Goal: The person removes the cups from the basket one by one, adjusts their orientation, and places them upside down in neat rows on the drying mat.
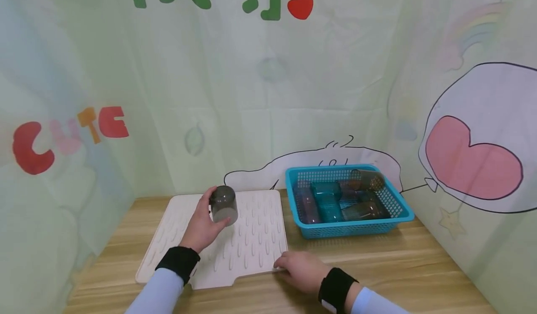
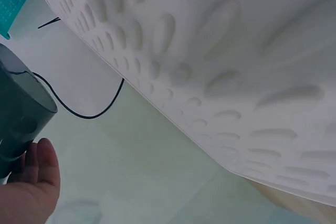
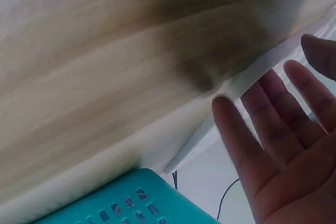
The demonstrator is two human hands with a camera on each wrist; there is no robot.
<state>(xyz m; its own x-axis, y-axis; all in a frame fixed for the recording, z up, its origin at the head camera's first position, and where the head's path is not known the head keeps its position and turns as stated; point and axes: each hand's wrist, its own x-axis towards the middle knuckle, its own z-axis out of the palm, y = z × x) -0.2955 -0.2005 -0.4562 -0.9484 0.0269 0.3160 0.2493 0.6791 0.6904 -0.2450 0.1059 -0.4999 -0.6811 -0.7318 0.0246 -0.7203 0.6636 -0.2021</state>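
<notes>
Over the board (image 1: 262, 225), left grip (image 1: 203, 227) curls round cup (image 1: 224, 204).

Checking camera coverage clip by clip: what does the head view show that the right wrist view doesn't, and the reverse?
Only the head view: the left hand holding a translucent grey cylindrical cup, and a translucent teal cup inside the bright-blue perforated plastic basket.

Only the right wrist view: the palm of the right hand.

Both: that hand, part of the basket, an edge of the white ridged flat mat, and the wood-grain tabletop.
</notes>
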